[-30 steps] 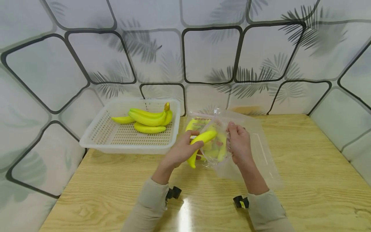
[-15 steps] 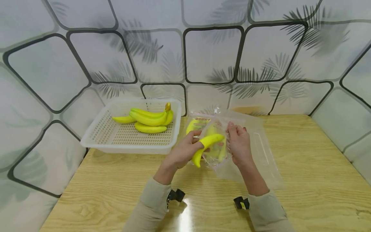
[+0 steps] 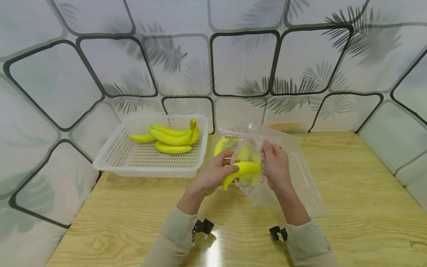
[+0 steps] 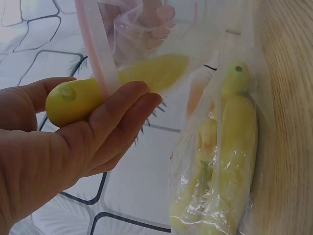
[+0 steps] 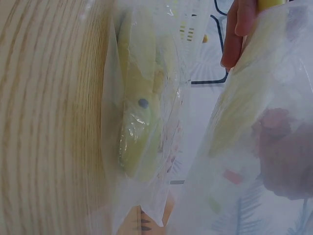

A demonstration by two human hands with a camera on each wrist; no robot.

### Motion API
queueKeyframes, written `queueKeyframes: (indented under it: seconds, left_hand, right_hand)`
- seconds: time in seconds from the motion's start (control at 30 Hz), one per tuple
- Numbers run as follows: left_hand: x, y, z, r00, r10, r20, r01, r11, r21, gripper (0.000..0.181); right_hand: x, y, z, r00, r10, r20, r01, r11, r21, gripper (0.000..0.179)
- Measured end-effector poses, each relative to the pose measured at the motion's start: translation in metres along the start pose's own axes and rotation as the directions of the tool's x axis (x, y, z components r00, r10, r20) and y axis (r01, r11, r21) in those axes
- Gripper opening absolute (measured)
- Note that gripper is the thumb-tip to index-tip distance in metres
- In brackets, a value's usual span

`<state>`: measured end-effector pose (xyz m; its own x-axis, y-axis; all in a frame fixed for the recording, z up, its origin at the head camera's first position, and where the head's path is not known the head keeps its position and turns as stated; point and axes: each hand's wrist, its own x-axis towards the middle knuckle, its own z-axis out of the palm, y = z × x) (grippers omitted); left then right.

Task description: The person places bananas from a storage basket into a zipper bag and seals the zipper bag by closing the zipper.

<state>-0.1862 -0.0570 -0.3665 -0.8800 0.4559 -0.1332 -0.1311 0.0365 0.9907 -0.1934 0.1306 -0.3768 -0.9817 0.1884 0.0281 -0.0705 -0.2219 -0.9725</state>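
My left hand (image 3: 211,175) holds a yellow banana (image 3: 246,168) between thumb and fingers. Its far part reaches past the pink-edged mouth of a clear zip bag (image 3: 303,178); in the left wrist view the near end of the banana (image 4: 68,100) stays outside the film. My right hand (image 3: 276,165) pinches the bag's edge and keeps the mouth parted; through the hazy film it shows in the right wrist view. Behind the banana lies a second clear bag with red print, holding more bananas (image 3: 221,145); both wrist views show these bagged bananas (image 4: 237,142) close up.
On the left, a white perforated basket (image 3: 113,157) contains a bunch of bananas (image 3: 173,136) and loose ones. The wooden table (image 3: 133,215) ends at a patterned backdrop (image 3: 245,63). Small black devices (image 3: 204,225) are strapped at both wrists.
The left hand has moved slightly right and turned the banana from steep to nearly level, its tip passing further into the bag. The right hand has stayed in place on the bag edge.
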Motion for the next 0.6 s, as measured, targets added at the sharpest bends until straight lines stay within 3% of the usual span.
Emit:
queueKeyframes:
  seconds: [0.6]
  left_hand:
    - [-0.0019, 0.0028, 0.0009, 0.999, 0.017, 0.032, -0.015, 0.998, -0.058, 0.056]
  right_hand:
    - [0.0007, 0.0001, -0.0007, 1.000, 0.014, 0.003, -0.014, 1.000, -0.010, 0.037]
